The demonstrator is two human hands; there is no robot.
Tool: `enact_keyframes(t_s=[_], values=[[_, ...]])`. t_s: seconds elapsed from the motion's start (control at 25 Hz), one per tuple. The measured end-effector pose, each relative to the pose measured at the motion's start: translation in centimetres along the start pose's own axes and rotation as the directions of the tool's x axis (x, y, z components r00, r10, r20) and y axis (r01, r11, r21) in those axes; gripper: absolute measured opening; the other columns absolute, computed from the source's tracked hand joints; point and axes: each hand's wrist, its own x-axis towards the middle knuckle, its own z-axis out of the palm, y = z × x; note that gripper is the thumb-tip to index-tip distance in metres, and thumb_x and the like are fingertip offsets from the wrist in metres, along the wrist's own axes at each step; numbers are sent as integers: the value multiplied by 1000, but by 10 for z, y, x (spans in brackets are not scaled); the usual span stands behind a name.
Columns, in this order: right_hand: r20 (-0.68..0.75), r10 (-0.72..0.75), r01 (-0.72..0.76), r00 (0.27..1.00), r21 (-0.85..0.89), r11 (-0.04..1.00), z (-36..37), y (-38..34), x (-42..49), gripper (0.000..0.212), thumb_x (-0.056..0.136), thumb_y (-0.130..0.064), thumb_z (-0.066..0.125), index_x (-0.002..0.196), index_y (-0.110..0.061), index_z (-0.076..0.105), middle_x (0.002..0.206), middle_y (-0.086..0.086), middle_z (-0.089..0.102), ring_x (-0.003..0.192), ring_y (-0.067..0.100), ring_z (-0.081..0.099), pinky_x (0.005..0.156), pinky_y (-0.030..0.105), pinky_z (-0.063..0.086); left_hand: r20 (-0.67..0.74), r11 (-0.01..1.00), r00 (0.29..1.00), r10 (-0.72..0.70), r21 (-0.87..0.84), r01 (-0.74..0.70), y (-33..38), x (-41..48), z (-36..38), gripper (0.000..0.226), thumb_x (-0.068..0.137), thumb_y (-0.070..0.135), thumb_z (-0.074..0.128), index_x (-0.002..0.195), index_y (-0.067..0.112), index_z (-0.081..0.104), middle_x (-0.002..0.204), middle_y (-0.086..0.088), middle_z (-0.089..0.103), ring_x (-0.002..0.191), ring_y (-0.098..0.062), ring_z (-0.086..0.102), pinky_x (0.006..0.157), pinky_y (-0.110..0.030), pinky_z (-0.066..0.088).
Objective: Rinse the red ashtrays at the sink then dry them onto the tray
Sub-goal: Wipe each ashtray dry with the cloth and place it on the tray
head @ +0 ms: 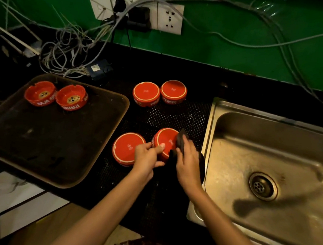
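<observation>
My left hand (147, 156) grips an upturned red ashtray (165, 138), tilted up off the black perforated mat (177, 114). My right hand (187, 161) presses a dark cloth (181, 138) against that ashtray's right side. Another upside-down ashtray (126, 148) lies just left of it. Farther back on the mat, two more ashtrays (146, 93) (173, 91) stand bottom up. On the brown tray (57, 142) at the left, two ashtrays (40, 92) (72, 97) sit upright at its far end.
A steel sink (269, 171) with a drain (262, 187) lies to the right. A tangle of cables (69, 55) and a small dark box (99, 69) crowd the back left of the counter. Wall sockets (135, 12) hang on the green wall.
</observation>
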Motion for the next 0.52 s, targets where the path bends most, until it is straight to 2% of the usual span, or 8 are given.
enact_keyframes(t_s=[0.08,0.16,0.24,0.4,0.48,0.52], values=[[-41,10,-12,999,-43,999,12,-8,-26,46,99,-18,40,144,-12,32,153,13,24,139,26,23,112,29,19,-42,997,998,-55,-61,52,-1,3,5,19,87,8,62,103,-1,63,89,-16,67,68,-19,63,50,-24,52],[-48,-43,41,998,-50,998,10,-13,-31,43,99,-16,40,142,-12,38,154,13,23,142,23,18,112,23,14,-60,995,995,-79,-70,75,2,3,7,11,86,9,63,91,-1,62,78,-14,63,56,-17,57,46,-21,45],[29,-91,92,995,-48,995,0,-15,-11,38,99,-14,42,136,-12,46,152,8,30,143,20,17,110,18,10,-52,994,995,-86,-73,82,8,2,4,10,86,7,63,80,0,60,68,-11,62,48,-16,59,41,-21,48],[235,-93,104,968,-34,994,-15,-20,37,39,97,-16,46,136,-17,48,152,1,32,144,15,18,113,25,12,-15,995,996,-84,-59,83,15,1,0,11,87,6,62,78,0,60,68,-13,67,61,-22,66,51,-34,57],[256,-154,174,954,-56,983,-12,-24,28,41,98,-19,46,138,-20,45,152,-1,31,143,11,19,115,31,11,-11,998,998,-61,-29,61,16,3,-1,15,88,9,62,74,3,60,54,-4,65,48,-12,63,43,-23,53],[241,-202,218,949,-40,975,-9,-24,18,41,98,-20,46,139,-20,44,151,-2,32,141,7,20,115,31,10,-14,999,999,-49,2,49,17,3,-1,18,87,10,63,71,5,59,46,1,61,39,-6,58,38,-16,45]])
